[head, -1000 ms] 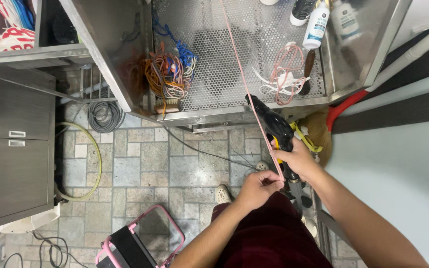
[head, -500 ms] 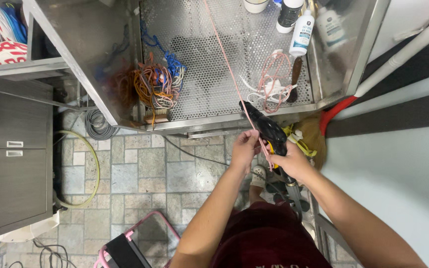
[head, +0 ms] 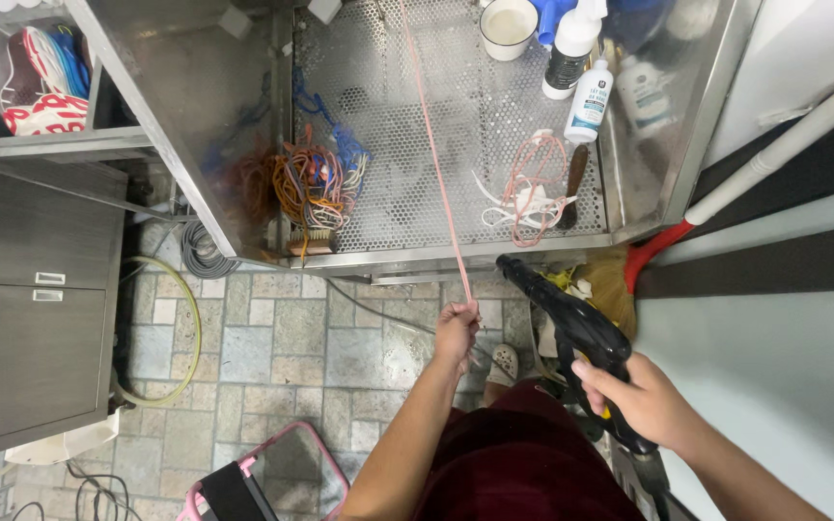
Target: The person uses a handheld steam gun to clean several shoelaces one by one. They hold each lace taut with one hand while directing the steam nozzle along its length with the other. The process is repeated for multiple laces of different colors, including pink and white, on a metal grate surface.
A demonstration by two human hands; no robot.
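My left hand point(head: 457, 331) pinches the end of a thin pink cord point(head: 434, 164) that runs up and away over the perforated metal tray point(head: 407, 227). My right hand point(head: 641, 400) grips the handle of a black spray gun point(head: 571, 323), whose nozzle points toward the tray's front edge. The two hands are apart, the left one further left and higher. My dark red clothing fills the bottom of the view.
On the tray lie a tangle of orange and blue cords point(head: 311, 183), a pink and white cord bundle point(head: 531, 188), a brush, bottles point(head: 588, 101) and a white cup point(head: 508, 27). Grey cabinets point(head: 21, 318) stand left, a hose point(head: 185, 338) on the tiled floor, a pink-framed case point(head: 263, 478) below.
My hands have separated: the left hand moved left along the pink cord, while the right hand drew the spray gun down and right. The view shifted closer to the tray.
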